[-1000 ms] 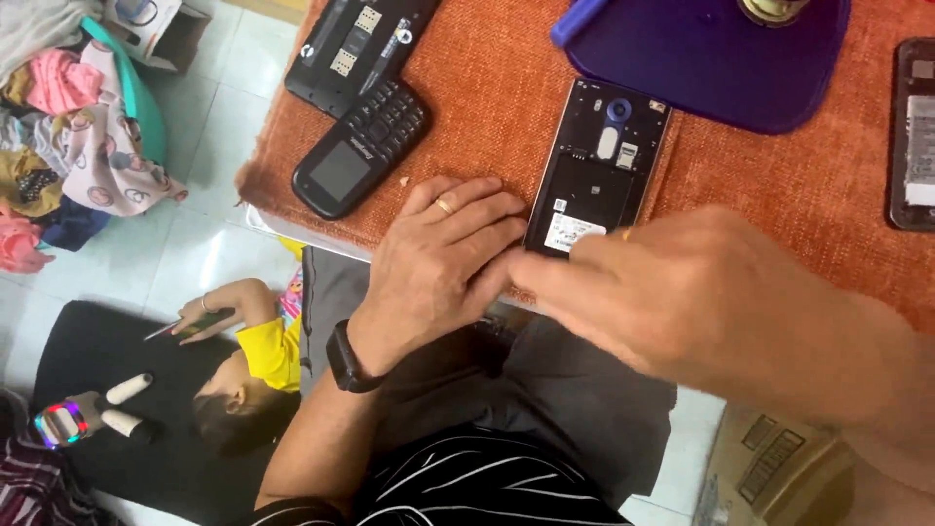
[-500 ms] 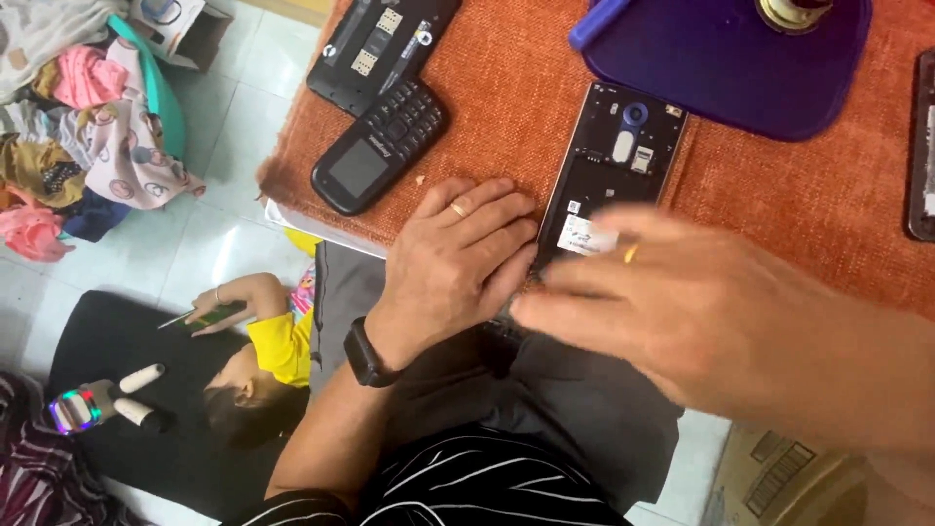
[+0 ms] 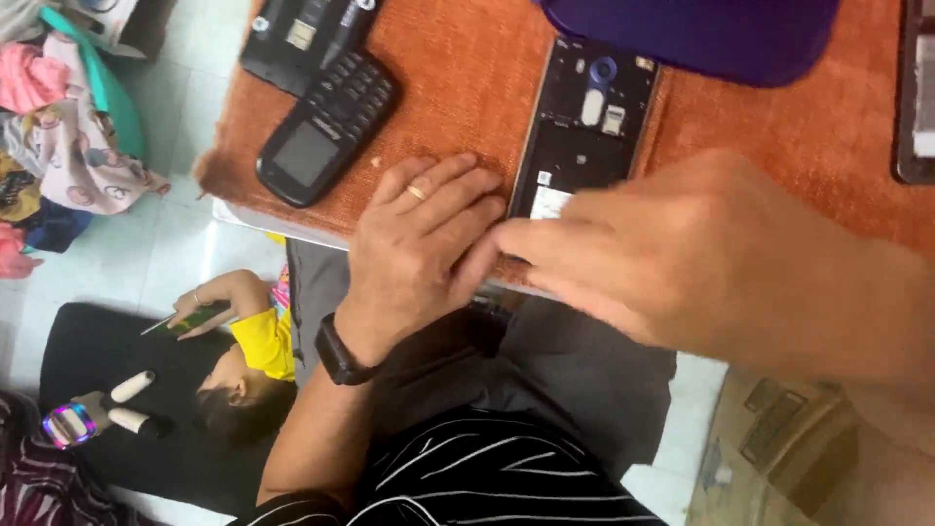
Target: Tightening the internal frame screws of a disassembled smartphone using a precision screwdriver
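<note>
A black smartphone (image 3: 584,136) with its back cover off lies on an orange cloth (image 3: 458,88), its inner parts showing. My left hand (image 3: 419,244), with a ring and a black wrist band, lies flat on the cloth, and its fingertips touch the phone's lower left edge. My right hand (image 3: 682,253) is large and blurred in front. Its fingertips are drawn together at the phone's lower end, beside my left fingertips. Whether it pinches anything is hidden.
A black keypad phone (image 3: 326,127) and another opened device (image 3: 302,29) lie at the cloth's left. A purple object (image 3: 701,34) sits beyond the smartphone, a dark device (image 3: 916,97) at the right edge. On the floor below lies a person in yellow (image 3: 258,341), near heaped clothes (image 3: 58,146).
My right hand has slid left and down to the phone's lower end, up against my left fingertips. My left hand has stayed flat in place. The view has shifted slightly.
</note>
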